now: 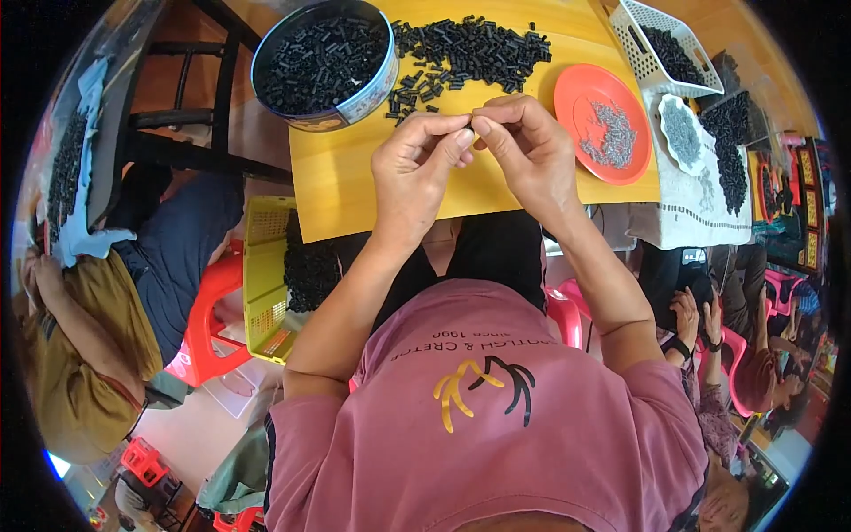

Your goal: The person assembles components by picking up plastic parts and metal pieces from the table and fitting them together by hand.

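Over the front part of the yellow table (337,186), my left hand (412,168) and my right hand (529,152) meet, thumbs and forefingers pinched. A small dark bit, seemingly one of the short black tube-like pieces, shows at the left fingertips. Whatever the right fingertips grip is too small and covered to make out. Beyond the hands lies a heap of short black tube-like pieces (483,49). A round blue tin (374,105) full of the same pieces stands at the far left. Right of my right hand, a red plate (574,84) carries small silvery metal pins (612,142).
At the right, a white basket (631,35) holds black pieces; a white scalloped dish (667,115) of metal bits rests by a white cloth (687,222). A yellow crate (264,235) with black pieces sits below left. Other people sit on both sides.
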Motion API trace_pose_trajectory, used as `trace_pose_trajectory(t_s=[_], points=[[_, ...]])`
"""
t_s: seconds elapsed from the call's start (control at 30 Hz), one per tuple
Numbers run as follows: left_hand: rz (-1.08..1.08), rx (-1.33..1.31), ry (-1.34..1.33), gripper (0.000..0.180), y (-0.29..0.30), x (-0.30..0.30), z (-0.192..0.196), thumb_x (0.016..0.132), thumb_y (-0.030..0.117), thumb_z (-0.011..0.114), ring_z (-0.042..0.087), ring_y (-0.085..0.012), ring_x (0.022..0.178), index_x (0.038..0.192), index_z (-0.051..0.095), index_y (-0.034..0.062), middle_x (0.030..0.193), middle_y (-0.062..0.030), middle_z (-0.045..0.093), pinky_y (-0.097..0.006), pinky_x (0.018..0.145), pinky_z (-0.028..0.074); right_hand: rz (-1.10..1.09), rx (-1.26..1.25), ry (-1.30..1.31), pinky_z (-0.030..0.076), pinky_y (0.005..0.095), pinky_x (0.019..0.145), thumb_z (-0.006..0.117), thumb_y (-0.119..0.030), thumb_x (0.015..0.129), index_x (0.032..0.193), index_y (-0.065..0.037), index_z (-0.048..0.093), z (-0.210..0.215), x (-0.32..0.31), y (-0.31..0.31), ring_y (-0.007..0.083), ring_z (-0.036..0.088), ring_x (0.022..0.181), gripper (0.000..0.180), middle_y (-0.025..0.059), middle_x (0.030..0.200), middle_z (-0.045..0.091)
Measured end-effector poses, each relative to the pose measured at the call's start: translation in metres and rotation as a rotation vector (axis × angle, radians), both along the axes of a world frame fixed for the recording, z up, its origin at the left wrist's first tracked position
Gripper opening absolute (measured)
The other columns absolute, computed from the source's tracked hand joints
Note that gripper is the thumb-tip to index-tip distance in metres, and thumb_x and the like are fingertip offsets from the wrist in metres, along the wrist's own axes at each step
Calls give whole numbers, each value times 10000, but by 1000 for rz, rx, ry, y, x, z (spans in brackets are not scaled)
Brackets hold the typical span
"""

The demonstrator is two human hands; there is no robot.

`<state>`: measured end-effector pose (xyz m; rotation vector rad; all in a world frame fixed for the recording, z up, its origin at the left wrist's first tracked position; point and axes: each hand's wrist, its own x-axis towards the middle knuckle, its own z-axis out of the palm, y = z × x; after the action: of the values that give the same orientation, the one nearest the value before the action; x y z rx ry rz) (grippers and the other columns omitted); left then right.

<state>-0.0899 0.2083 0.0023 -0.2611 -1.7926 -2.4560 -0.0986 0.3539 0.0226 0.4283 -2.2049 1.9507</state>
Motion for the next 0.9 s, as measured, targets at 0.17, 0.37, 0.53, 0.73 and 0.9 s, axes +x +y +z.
trace_pose_trajectory(t_s=[0.17,0.37,0.53,0.73,0.9], points=[[36,-98,34,103,4,-9,5,902,-7,621,598,-90,717,990,670,-28,880,-44,617,-210,648,494,54,-253,-299,516,256,713,640,-139,932,968,11,630,-2,-13,8,81,582,749,155,34,860,645],[17,-183,141,142,-2,-15,2,869,41,668,598,-141,899,1008,687,16,988,-61,620,-263,780,484,122,-514,-477,512,274,692,528,-368,990,1066,-2,618,-8,-5,14,93,532,696,384,31,858,592],[-37,-153,233,155,1,-10,7,858,53,673,557,-179,1062,1011,695,47,1121,-91,608,-315,916,436,368,-707,-683,490,301,647,505,-466,979,1077,-18,618,-13,3,18,104,487,657,472,31,849,577],[71,-430,402,162,-1,-4,24,802,41,706,569,-245,1051,964,687,36,1087,-100,617,-355,917,443,506,-820,-673,442,290,592,563,-407,961,1061,-16,625,-11,5,20,97,443,627,408,13,774,547],[66,-429,538,150,-2,-1,26,756,6,719,603,-281,996,901,681,20,945,-106,657,-374,861,479,439,-844,-694,418,276,550,627,-410,905,1074,15,603,-7,13,13,80,397,563,458,-10,686,480]])
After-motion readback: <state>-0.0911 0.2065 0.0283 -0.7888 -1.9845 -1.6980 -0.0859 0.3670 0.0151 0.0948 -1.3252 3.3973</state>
